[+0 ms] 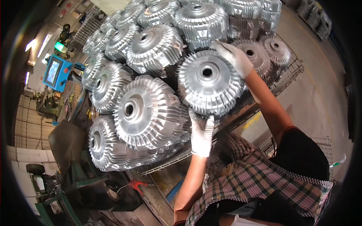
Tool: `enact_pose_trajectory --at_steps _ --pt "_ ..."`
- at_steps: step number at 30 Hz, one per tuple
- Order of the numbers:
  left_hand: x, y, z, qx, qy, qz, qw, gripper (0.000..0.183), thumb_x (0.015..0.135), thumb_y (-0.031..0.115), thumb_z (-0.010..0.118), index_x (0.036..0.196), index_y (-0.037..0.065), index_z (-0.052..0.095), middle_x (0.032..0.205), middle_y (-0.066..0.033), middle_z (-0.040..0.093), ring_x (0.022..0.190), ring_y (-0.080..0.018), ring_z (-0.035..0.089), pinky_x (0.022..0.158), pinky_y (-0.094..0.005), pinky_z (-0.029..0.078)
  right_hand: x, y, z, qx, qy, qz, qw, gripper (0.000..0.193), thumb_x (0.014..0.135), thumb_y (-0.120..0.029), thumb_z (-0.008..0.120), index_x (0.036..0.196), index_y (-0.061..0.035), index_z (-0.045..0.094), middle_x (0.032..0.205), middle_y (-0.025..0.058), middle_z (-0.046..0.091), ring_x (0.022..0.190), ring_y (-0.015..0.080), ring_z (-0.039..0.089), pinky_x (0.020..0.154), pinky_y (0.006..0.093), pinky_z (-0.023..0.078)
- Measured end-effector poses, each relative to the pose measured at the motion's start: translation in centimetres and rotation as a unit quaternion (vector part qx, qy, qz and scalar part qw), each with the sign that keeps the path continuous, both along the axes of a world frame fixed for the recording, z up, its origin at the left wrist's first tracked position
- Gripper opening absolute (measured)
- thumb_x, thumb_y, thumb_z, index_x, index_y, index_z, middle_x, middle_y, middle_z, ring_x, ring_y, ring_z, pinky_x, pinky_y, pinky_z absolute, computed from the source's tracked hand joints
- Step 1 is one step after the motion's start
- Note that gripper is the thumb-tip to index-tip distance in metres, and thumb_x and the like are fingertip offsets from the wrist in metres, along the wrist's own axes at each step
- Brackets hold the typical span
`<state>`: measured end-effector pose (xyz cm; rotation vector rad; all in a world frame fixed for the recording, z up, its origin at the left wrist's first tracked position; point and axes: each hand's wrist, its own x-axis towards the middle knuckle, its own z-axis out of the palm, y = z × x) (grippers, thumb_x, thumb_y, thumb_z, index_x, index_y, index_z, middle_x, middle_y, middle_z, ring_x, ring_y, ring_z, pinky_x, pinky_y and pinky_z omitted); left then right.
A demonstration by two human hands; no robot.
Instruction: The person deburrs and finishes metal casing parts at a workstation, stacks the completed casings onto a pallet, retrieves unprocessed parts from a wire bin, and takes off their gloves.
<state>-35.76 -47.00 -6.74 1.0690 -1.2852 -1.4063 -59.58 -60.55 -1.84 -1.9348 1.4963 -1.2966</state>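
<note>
Before me, a white-gloved left hand (201, 136) grasps the near edge of a round, finned silver metal housing (194, 83), which lies directly ahead of it, central axis toward the worker (256, 169); the white-gloved right hand (235, 59), equally close, clasps the far-right rim; beyond, stacked silver finned castings (152, 43)

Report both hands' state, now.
Left hand: gloved, holding the finned metal housing at its lower edge, fingers apart.
Right hand: gloved, holding the same housing at its upper right rim.
</note>
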Motion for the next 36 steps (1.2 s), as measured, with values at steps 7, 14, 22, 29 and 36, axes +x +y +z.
enact_pose_trajectory --at_steps 7,14,22,29,36 --pt "-0.1 -0.5 0.0 -0.049 -0.277 0.069 0.957 0.085 0.090 0.043 0.062 0.151 0.005 0.015 0.108 -0.0233 0.066 0.092 -0.0349 0.067 0.078 -0.0379 0.052 0.2 -1.7 -0.3 0.093 -0.028 -0.037 0.995 0.048 0.095 -0.040 0.056 0.128 -0.0055 0.059 0.130 0.0111 0.059 0.123 0.0220 0.052 0.105 0.0293 0.038" --pt "-1.0 0.1 -0.7 -0.061 -0.299 0.103 0.947 0.086 0.090 0.042 0.061 0.152 0.009 0.011 0.116 -0.0278 0.062 0.100 -0.0420 0.064 0.082 -0.0440 0.051 -0.1 -2.5 -1.6 0.104 -0.321 0.102 0.936 0.042 0.096 -0.034 0.058 0.124 -0.0028 0.061 0.127 0.0085 0.062 0.119 0.0175 0.053 0.105 0.0273 0.037" --pt "0.4 3.6 -1.7 -0.029 -0.094 0.104 0.990 0.057 0.096 0.017 0.059 0.144 -0.001 0.036 0.140 -0.0155 0.049 0.128 -0.0213 0.047 0.108 -0.0326 0.035 0.1 3.4 3.7 -0.107 -0.107 -0.086 0.985 0.038 0.099 -0.028 0.049 0.124 -0.0018 0.061 0.123 0.0133 0.063 0.114 0.0235 0.059 0.104 0.0338 0.039" --pt "6.2 11.7 -5.8 0.087 -0.221 0.127 0.963 0.046 0.096 0.042 0.052 0.126 0.008 0.056 0.120 -0.0184 0.061 0.112 -0.0346 0.058 0.095 -0.0387 0.046 14.5 12.1 5.8 -0.262 -0.157 0.232 0.923 0.041 0.101 -0.024 0.040 0.112 0.0112 0.059 0.110 0.0219 0.064 0.099 0.0298 0.063 0.089 0.0394 0.050" --pt "11.0 27.1 -12.9 0.321 -0.195 0.351 0.858 0.055 0.094 0.051 0.048 0.129 0.010 0.056 0.129 -0.0147 0.058 0.120 -0.0321 0.053 0.101 -0.0403 0.042 30.1 22.5 2.0 0.031 -0.103 0.590 0.800 0.035 0.098 -0.026 0.053 0.102 0.0066 0.064 0.101 0.0148 0.067 0.093 0.0252 0.064 0.088 0.0366 0.049"
